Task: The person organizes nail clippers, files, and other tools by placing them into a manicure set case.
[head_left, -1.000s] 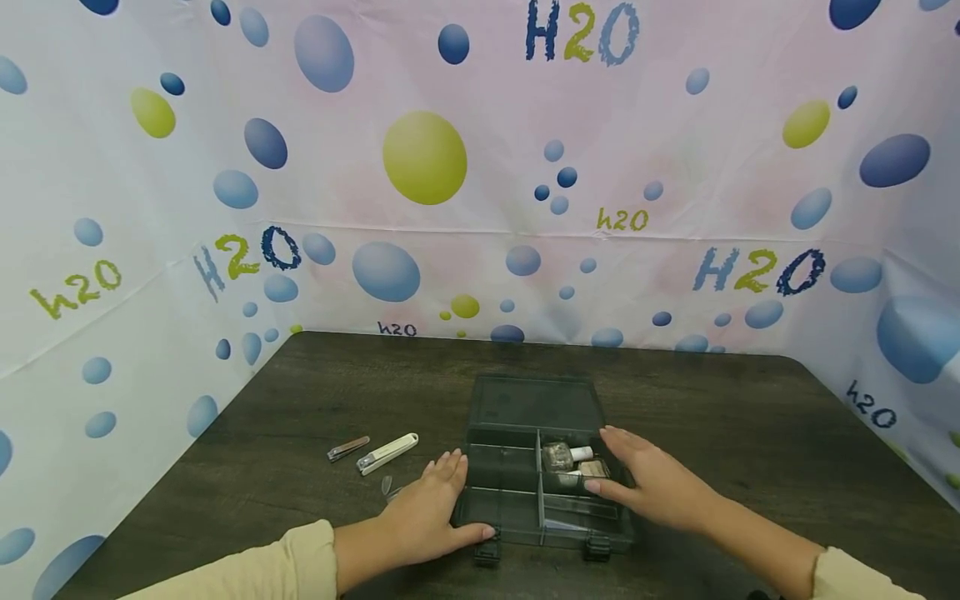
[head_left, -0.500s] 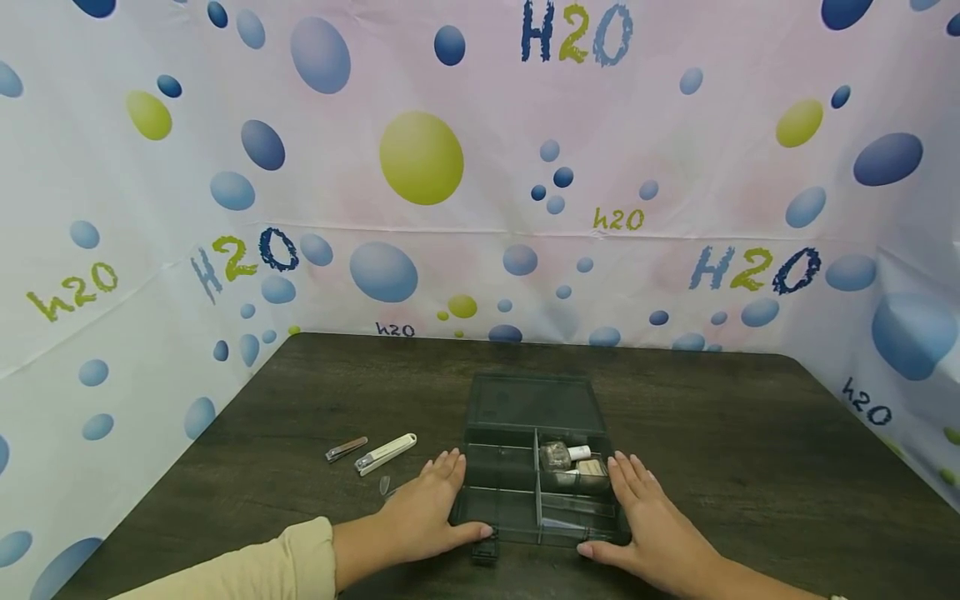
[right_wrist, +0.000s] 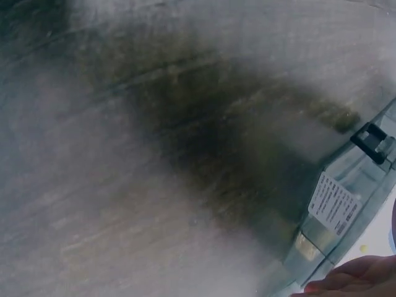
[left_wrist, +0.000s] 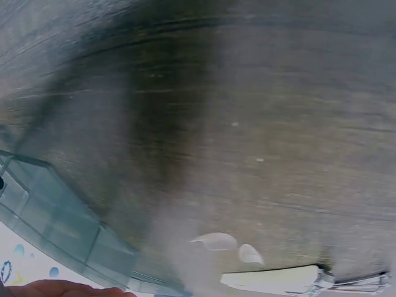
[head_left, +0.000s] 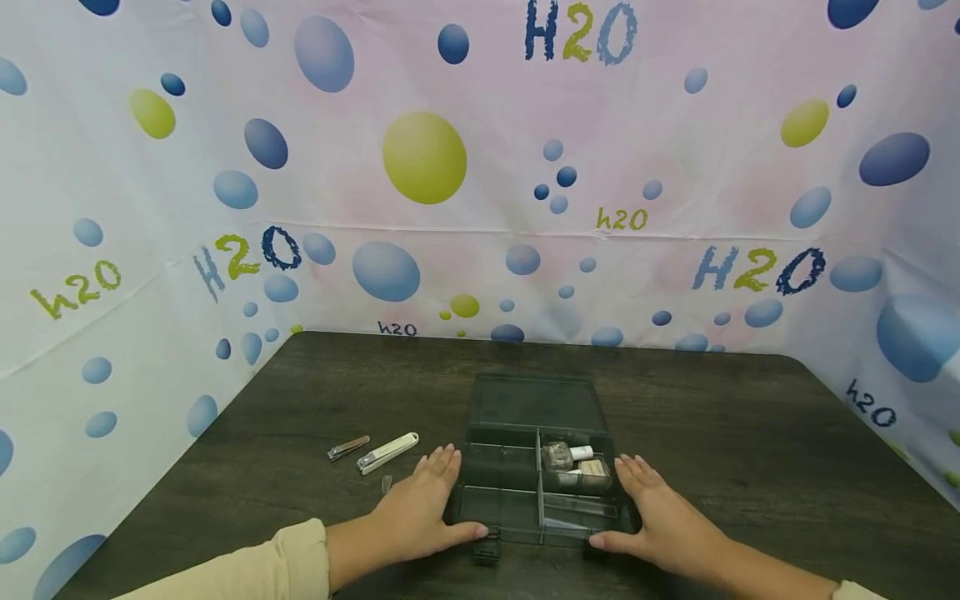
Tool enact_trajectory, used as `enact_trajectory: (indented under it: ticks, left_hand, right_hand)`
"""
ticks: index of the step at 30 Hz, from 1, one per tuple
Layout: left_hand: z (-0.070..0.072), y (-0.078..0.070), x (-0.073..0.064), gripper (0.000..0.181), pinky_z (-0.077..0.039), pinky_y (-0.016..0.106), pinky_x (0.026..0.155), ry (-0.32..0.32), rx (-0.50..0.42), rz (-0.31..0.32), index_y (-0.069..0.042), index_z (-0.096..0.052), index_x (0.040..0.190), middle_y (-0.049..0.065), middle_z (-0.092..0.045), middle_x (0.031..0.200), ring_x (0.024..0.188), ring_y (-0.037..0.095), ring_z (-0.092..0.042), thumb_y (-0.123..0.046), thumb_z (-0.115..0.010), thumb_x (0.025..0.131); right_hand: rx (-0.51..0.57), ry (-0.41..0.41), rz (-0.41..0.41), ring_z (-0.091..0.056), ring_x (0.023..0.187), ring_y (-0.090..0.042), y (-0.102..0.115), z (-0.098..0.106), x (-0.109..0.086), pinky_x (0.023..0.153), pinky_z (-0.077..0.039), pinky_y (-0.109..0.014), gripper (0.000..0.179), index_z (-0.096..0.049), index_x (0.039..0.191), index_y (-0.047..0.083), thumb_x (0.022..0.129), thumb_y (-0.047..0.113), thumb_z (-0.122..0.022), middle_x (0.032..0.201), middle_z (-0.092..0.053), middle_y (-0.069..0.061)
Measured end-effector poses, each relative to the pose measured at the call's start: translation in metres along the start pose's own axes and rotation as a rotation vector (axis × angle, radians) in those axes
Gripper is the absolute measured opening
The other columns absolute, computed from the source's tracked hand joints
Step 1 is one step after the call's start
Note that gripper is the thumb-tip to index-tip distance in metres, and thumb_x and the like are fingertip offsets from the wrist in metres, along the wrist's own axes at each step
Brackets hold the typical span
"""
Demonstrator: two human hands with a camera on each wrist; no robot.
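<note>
A dark see-through divided box [head_left: 498, 504] lies on the table with its lid [head_left: 536, 402] folded back. My left hand [head_left: 420, 510] is beside its left wall, fingers straight, thumb near the front left latch [head_left: 487, 547]. Along the right wall lies my right hand [head_left: 667, 523], fingers extended, thumb by the front right corner. In the back right compartment are a glittery nail polish bottle [head_left: 557, 456] with a white cap and a pale bottle [head_left: 594, 473]. Flat clear pieces [head_left: 573, 506] lie in the front right compartment. A printed label [right_wrist: 334, 203] shows in the right wrist view.
Left of the box lie a cream nail clipper [head_left: 387, 453] and a smaller brownish one [head_left: 348, 448]. Two small clear curved pieces, one a larger sliver [left_wrist: 216, 241], rest near the cream clipper. A patterned curtain [head_left: 480, 167] stands behind the dark table [head_left: 697, 417].
My right hand has moved from over the bottles' compartment down and outward to the box's right side. My left hand has shifted slightly left.
</note>
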State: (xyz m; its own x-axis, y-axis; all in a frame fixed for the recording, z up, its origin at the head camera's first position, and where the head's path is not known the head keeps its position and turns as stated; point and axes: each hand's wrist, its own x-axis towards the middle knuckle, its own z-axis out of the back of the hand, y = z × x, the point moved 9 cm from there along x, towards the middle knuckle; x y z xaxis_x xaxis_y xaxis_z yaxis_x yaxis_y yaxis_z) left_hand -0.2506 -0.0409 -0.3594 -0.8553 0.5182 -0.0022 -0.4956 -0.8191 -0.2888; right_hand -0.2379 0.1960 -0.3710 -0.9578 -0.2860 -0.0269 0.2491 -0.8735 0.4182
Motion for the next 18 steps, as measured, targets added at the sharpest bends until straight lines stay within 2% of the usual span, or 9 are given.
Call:
enact_trajectory:
  ticks: [3,7,9,14,18]
  left_hand:
    - [0.003,0.005,-0.002,0.098,-0.044,0.057,0.092,-0.016,-0.008,0.019,0.008,-0.037,0.137,0.027,-0.035,0.144,0.13,0.045,-0.038,-0.065,-0.06,0.076]
    - [0.007,0.015,-0.006,0.096,-0.039,0.056,0.1,-0.057,-0.041,0.021,0.007,-0.04,0.136,0.024,-0.039,0.143,0.131,0.041,-0.038,-0.065,-0.06,0.076]
    - [0.01,0.021,-0.009,0.092,-0.036,0.053,0.104,-0.096,-0.047,0.013,0.006,-0.043,0.134,0.022,-0.042,0.141,0.131,0.038,-0.04,-0.063,-0.06,0.077]
    - [0.02,0.037,-0.021,0.079,-0.044,0.05,0.097,-0.234,-0.043,0.0,0.003,-0.051,0.129,0.018,-0.053,0.133,0.122,0.035,-0.05,-0.057,-0.062,0.079]
    - [0.022,0.052,-0.031,0.064,-0.048,0.046,0.091,-0.283,-0.06,0.031,-0.002,-0.057,0.123,0.013,-0.058,0.127,0.115,0.03,-0.056,-0.049,-0.066,0.08]
  right_hand:
    - [0.009,0.011,0.005,-0.025,0.133,-0.051,-0.001,0.002,0.0,0.097,-0.034,-0.064,0.109,-0.034,0.136,-0.013,0.067,0.063,-0.069,0.143,-0.031,-0.033]
    - [0.034,0.032,0.011,-0.025,0.132,-0.052,-0.001,0.003,0.001,0.097,-0.034,-0.065,0.108,-0.034,0.136,-0.014,0.067,0.06,-0.07,0.143,-0.03,-0.034]
    - [0.038,0.043,0.011,-0.025,0.132,-0.052,-0.002,0.003,0.002,0.097,-0.033,-0.065,0.107,-0.034,0.136,-0.014,0.067,0.059,-0.071,0.143,-0.03,-0.034]
    - [0.057,0.072,0.002,-0.024,0.132,-0.052,-0.003,0.003,0.002,0.097,-0.032,-0.066,0.105,-0.034,0.136,-0.014,0.068,0.056,-0.072,0.143,-0.029,-0.034]
    - [0.063,0.082,-0.001,-0.024,0.133,-0.052,-0.002,0.004,0.002,0.098,-0.031,-0.067,0.105,-0.034,0.136,-0.013,0.068,0.056,-0.073,0.143,-0.03,-0.034]
